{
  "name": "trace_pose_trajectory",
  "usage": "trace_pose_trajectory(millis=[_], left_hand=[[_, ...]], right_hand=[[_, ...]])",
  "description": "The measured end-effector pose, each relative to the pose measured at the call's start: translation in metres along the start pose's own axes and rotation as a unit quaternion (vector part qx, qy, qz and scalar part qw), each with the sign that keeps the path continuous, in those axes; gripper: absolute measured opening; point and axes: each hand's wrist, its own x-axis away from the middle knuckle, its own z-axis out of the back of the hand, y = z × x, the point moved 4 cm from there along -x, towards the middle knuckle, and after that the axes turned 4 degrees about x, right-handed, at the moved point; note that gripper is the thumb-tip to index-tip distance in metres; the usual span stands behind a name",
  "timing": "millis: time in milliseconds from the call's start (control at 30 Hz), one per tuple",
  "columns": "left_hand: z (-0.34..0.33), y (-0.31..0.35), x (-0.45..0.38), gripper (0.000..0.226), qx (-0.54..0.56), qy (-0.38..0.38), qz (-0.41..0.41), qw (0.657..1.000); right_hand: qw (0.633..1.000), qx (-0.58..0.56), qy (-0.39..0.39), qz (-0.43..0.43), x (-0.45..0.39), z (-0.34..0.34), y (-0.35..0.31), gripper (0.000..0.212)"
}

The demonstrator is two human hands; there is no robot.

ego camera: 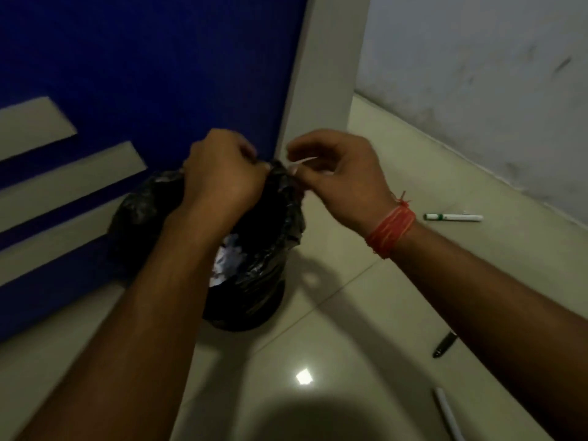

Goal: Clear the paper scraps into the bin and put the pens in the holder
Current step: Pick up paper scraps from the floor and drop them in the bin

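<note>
Head view: left hand (222, 173) fisted over the black-lined bin (254, 249), contents not visible. Right hand (343, 176), wrist raised, pinches a paper scrap (302, 162) above the bin's far rim. Crumpled paper (229, 259) inside. Three pens on the floor (350, 313): marker (453, 217), dark pen (444, 344), white pen (447, 412).

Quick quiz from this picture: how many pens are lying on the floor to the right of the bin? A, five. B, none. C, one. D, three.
D: three lie on the tiles right of the bin: a white marker with a green end near the wall, a dark pen partly hidden by the right forearm, and a pale pen at the bottom edge.
</note>
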Motion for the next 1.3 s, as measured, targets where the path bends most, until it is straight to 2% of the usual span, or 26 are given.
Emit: trace_pose_trajectory(millis=[100, 133, 233, 300, 367, 467, 667, 800, 900, 1067, 1167, 1300], left_hand=[[-0.048, 0.055, 0.013, 0.023, 0.172, -0.009, -0.114, 0.978], [-0.074, 0.068, 0.016, 0.021, 0.231, -0.041, -0.112, 0.966], [-0.160, 0.094, 0.028, 0.015, 0.361, -0.186, -0.028, 0.914], [-0.216, 0.100, 0.034, 0.017, 0.337, -0.256, 0.004, 0.906], [-0.263, 0.102, 0.038, 0.018, 0.316, -0.284, 0.037, 0.904], [-0.313, 0.100, 0.035, 0.008, 0.304, -0.282, 0.095, 0.905], [-0.379, 0.100, 0.020, 0.021, 0.291, -0.267, 0.101, 0.913], [-0.408, 0.100, 0.020, 0.027, 0.303, -0.278, 0.084, 0.908], [-0.419, 0.094, 0.024, 0.030, 0.305, -0.275, 0.089, 0.907], [-0.429, 0.086, 0.031, 0.029, 0.305, -0.284, 0.106, 0.903], [-0.435, 0.087, 0.032, 0.027, 0.296, -0.292, 0.104, 0.903], [-0.433, 0.089, 0.027, 0.026, 0.295, -0.272, 0.109, 0.910]], right_hand=[[0.986, -0.046, 0.123, -0.105, 0.004, 0.055, 0.050, 0.017], [0.978, -0.035, 0.153, -0.136, 0.010, 0.074, 0.070, 0.016], [0.957, 0.027, 0.194, -0.215, 0.033, 0.122, 0.128, 0.014], [0.940, 0.070, 0.211, -0.258, 0.050, 0.149, 0.161, 0.013], [0.922, 0.117, 0.227, -0.291, 0.063, 0.175, 0.190, 0.013], [0.895, 0.186, 0.236, -0.331, 0.071, 0.207, 0.231, 0.015], [0.860, 0.289, 0.232, -0.352, 0.055, 0.257, 0.288, 0.017], [0.846, 0.334, 0.212, -0.356, 0.027, 0.273, 0.326, 0.013], [0.835, 0.391, 0.163, -0.352, 0.002, 0.274, 0.350, 0.009], [0.775, 0.472, 0.081, -0.413, -0.024, 0.272, 0.381, 0.033], [0.739, 0.510, 0.092, -0.431, -0.030, 0.270, 0.389, 0.029], [0.732, 0.515, 0.121, -0.430, -0.036, 0.270, 0.392, 0.022]])
